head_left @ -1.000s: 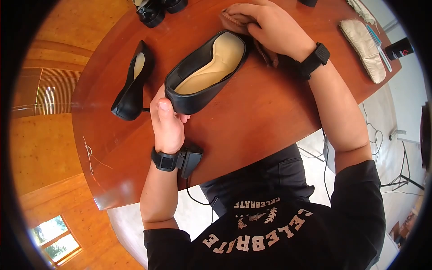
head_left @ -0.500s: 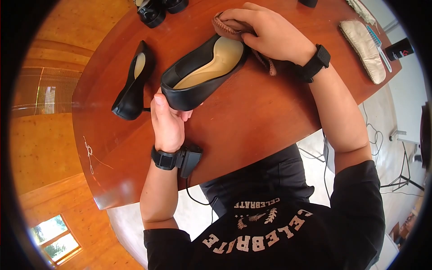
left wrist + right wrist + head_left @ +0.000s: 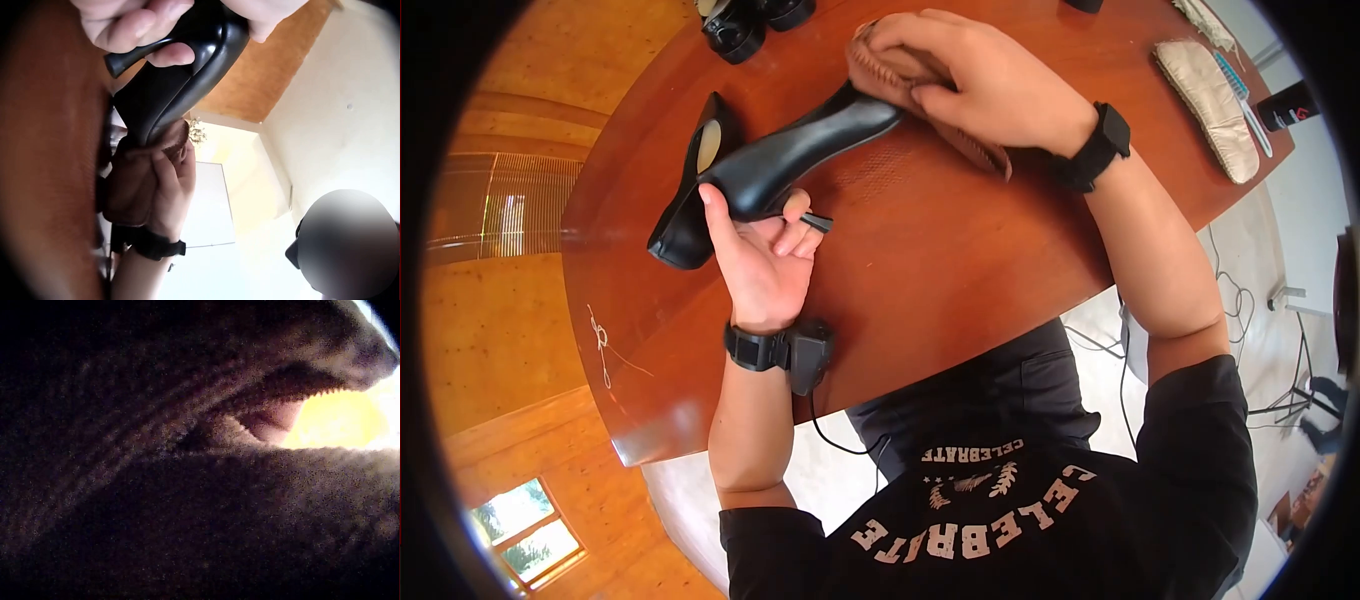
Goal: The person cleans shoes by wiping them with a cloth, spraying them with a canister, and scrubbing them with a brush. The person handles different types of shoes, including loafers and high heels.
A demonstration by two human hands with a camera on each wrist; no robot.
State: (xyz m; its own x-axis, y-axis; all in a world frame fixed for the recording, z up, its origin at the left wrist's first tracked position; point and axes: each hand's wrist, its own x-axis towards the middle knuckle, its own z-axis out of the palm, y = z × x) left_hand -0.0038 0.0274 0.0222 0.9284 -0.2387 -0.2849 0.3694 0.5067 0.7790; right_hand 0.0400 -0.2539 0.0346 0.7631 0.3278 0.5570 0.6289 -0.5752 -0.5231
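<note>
A black high-heeled pump (image 3: 765, 170) is held up over the table, tilted on its side, with its opening turned out of the head view. My left hand (image 3: 768, 268) grips it at the heel end, thumb along the back and fingers around the thin heel (image 3: 119, 64). At the toe, my right hand (image 3: 1010, 85) holds a brown cloth (image 3: 878, 72) with a stitched edge, wrapped over the tip. The left wrist view shows this brown cloth (image 3: 132, 190) hanging below the toe. Dark folds of cloth (image 3: 206, 519) fill most of the right wrist view.
The matching black pump (image 3: 682, 218) lies left of the held one, partly overlapped by it. Black shoes (image 3: 735, 30) stand at the far edge. On the right are a beige padded cloth (image 3: 1205, 110), a blue-bristled brush (image 3: 1235, 85) and a black can (image 3: 1288, 106). Thread (image 3: 602, 345) lies front left.
The held pump has rolled over, so its side now faces up instead of its beige insole. My right hand has brought the cloth left and over the toe.
</note>
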